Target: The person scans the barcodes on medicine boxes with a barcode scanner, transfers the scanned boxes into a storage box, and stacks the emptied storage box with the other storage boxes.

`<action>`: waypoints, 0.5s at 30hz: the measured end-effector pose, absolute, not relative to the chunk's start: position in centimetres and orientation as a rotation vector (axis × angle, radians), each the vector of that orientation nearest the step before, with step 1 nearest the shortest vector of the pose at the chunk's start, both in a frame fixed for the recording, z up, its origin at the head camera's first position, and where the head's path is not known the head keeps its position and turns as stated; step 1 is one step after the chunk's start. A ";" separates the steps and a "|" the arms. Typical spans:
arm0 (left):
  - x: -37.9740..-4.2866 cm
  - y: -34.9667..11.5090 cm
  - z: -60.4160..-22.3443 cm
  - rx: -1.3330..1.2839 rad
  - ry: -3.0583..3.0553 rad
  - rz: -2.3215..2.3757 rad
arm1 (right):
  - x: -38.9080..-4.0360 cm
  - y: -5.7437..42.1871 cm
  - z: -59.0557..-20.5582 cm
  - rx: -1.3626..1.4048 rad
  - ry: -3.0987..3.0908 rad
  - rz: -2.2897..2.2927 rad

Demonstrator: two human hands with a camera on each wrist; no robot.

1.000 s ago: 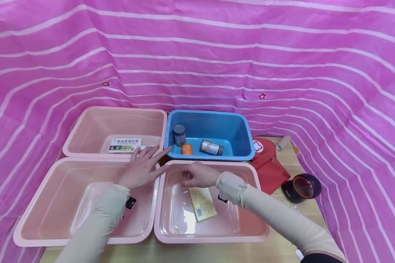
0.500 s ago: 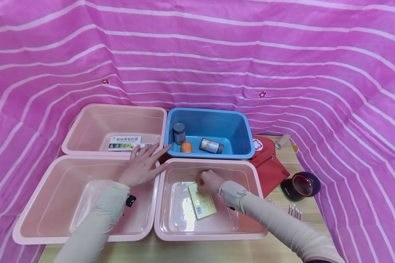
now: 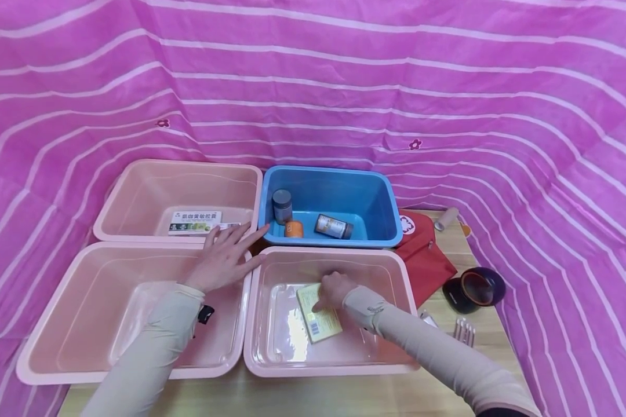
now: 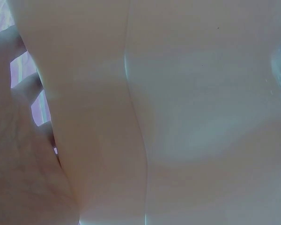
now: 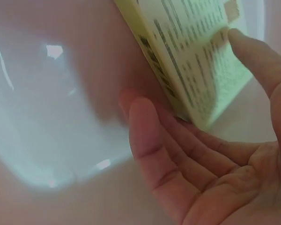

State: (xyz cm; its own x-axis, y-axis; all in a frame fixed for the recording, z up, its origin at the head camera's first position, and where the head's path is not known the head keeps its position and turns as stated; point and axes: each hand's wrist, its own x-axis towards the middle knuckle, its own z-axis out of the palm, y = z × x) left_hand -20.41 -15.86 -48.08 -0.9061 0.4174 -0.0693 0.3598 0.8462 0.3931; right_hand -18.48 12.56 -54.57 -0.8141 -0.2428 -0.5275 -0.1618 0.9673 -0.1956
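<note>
Inside the front right pink bin [image 3: 281, 372] lies a pale yellow printed box [image 3: 318, 325] with a barcode. My right hand [image 3: 335, 288] reaches down to its far right edge. In the right wrist view the thumb presses the printed face of the box [image 5: 192, 56] while the curled fingers sit along its lower end and edge. My left hand [image 3: 220, 263] rests with spread, straight fingers on the rims where the bins meet, holding nothing. The left wrist view shows part of that hand [image 4: 18, 154] against a pink bin wall.
A back left pink bin [image 3: 135, 165] holds white medicine boxes [image 3: 194, 222]. Bottles [image 3: 334, 226] and an orange container [image 3: 294, 229] are in the blue bin [image 3: 328, 172]. At right lie a red pouch [image 3: 425, 260], a black cup-like object [image 3: 475, 288] and a fork [image 3: 464, 332].
My right hand has gone down and slightly right, from above the yellow box onto its far right edge, and its thumb now lies on the box. The left hand stays in place.
</note>
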 end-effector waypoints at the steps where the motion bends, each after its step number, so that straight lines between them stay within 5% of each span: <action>1: -20.4 -15.9 -48.1 0.607 2.870 0.567 | -18.4 12.5 -54.7 -0.291 2.530 -0.190; 15: -20.4 -16.0 -48.0 0.604 2.873 0.584 | -18.2 11.4 -56.4 -0.309 2.503 -0.315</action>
